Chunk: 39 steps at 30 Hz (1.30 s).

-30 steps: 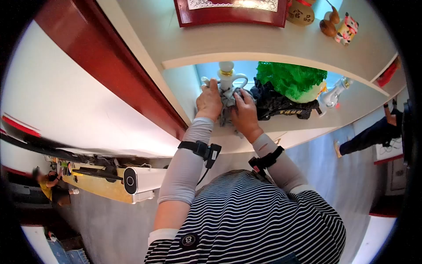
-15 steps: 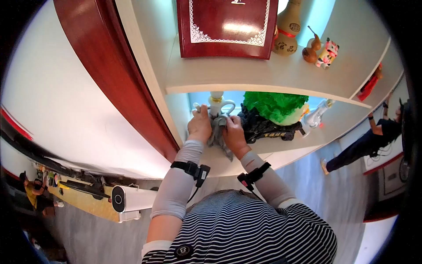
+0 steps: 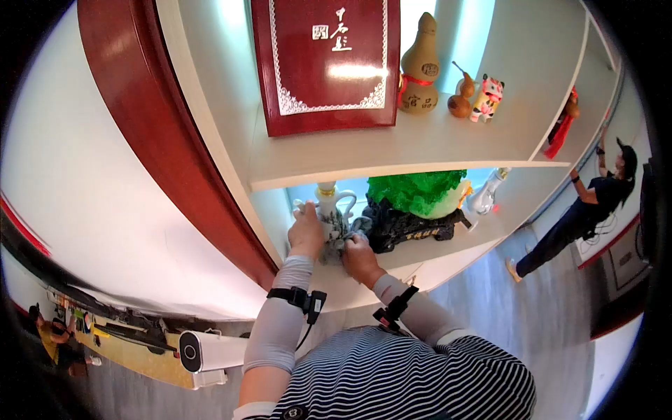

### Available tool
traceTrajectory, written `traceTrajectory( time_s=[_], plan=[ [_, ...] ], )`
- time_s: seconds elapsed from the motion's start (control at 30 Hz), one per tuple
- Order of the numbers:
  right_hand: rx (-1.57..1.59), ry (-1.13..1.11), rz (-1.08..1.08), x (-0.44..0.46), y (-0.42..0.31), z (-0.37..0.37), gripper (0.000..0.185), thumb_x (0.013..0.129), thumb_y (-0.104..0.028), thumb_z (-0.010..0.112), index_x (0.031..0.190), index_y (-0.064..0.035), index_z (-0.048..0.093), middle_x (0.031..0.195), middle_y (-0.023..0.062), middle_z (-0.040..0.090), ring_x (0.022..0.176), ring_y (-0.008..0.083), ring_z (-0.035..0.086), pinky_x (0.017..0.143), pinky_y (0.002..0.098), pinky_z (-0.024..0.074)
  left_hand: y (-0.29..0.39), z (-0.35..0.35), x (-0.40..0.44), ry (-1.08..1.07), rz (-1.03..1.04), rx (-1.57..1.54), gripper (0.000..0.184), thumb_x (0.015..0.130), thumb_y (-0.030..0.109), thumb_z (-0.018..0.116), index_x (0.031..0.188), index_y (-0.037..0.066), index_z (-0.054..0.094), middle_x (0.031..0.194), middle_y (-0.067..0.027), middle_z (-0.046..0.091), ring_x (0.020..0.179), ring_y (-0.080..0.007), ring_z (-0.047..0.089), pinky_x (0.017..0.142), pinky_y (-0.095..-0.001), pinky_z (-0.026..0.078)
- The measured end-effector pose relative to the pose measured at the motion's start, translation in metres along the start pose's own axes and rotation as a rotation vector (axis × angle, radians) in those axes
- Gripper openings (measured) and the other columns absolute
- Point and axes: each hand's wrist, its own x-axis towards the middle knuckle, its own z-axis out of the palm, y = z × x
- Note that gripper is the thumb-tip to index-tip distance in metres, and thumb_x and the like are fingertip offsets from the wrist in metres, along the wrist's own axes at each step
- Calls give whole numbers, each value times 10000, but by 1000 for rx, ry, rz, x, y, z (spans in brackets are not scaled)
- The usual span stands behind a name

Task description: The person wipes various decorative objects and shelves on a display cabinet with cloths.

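A white porcelain vase (image 3: 327, 205) with a gold band at its neck, a looped handle and dark painted marks stands on the lower shelf. My left hand (image 3: 306, 232) is closed on its left side, with part of the grip hidden. My right hand (image 3: 362, 262) is closed on a grey cloth (image 3: 361, 225), which lies against the lower right of the vase. The cloth and the vase's pattern are hard to tell apart near the bottom. Right of the cloth is a green cabbage-shaped ornament (image 3: 418, 190) on a black carved base (image 3: 409, 229).
A glass-like bottle (image 3: 484, 196) stands right of the ornament. Above, the upper shelf (image 3: 336, 152) holds a dark red framed box (image 3: 329, 84), a large gourd (image 3: 420, 77), a small gourd (image 3: 460, 101) and a cow figurine (image 3: 488, 99). Another person (image 3: 588, 203) stands at the right.
My view has shifted, so the shelves sit lower and further left. The cloth, hanging down the vase's front before, is now bunched at its lower right, and my right hand has moved with it.
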Motion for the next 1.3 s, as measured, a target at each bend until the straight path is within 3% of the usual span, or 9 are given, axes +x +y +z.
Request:
traceTrajectory(
  time_s=[0.1,0.17,0.33,0.47,0.63,0.7,0.83,1.13,1.3],
  plan=[
    [199,16,110,11,-12,-11,283,725,-34,633,996,24,580,1131,225,545,1019,453,515,888,504,444,-5,3,-1,24,15,6,468,904,112,488,1343,110,327,1202,-293,503,883,-438,654,703,-509,542],
    [159,288,-58,5,-21,-12,269,726,-31,632,982,22,570,1151,241,525,1049,458,494,913,511,428,-5,4,-1,9,0,0,460,906,109,481,1341,119,331,1174,-285,514,871,-442,651,698,-513,540],
    [31,-128,36,-6,-8,7,310,740,-29,623,1042,23,580,1139,254,525,1047,464,503,912,495,442,1,-8,-5,28,38,-14,494,885,122,540,1333,131,331,1159,-278,510,883,-452,642,704,-518,535],
    [205,125,-32,5,-7,-7,319,727,-38,648,1031,26,576,1104,243,531,1029,444,518,885,460,459,9,-19,-4,-106,-61,-40,493,893,85,484,1347,105,294,1261,-276,469,974,-467,615,806,-530,512],
    [44,34,-108,-11,-4,-3,319,736,-43,653,1036,28,568,1118,238,523,1045,427,516,904,459,454,-4,3,-4,20,18,-1,574,857,128,587,1361,108,312,1186,-265,498,887,-442,646,719,-510,536],
    [243,-91,68,3,-1,-8,323,746,-40,651,1051,15,561,1146,233,510,1056,429,514,908,464,454,-3,3,-7,-3,0,12,553,869,125,564,1364,108,318,1206,-269,495,887,-434,649,718,-506,539],
    [281,257,-180,25,-46,-50,245,748,26,605,991,12,570,1114,219,520,1043,407,522,889,466,462,-4,3,-4,4,2,17,517,892,138,533,1369,115,335,1237,-273,493,899,-424,652,727,-499,542],
    [228,-9,37,-1,-5,-9,319,653,47,664,961,6,589,1052,213,528,1004,406,526,865,448,478,-5,3,-4,-55,-28,32,525,906,137,492,1398,131,310,1262,-279,484,919,-433,649,741,-519,528],
    [212,248,-149,20,-31,-27,334,657,43,659,981,-9,595,1066,207,543,996,413,535,868,454,473,-5,0,-5,-68,-20,22,524,910,141,488,1393,140,286,1270,-285,474,931,-435,648,756,-523,525]
  ],
)
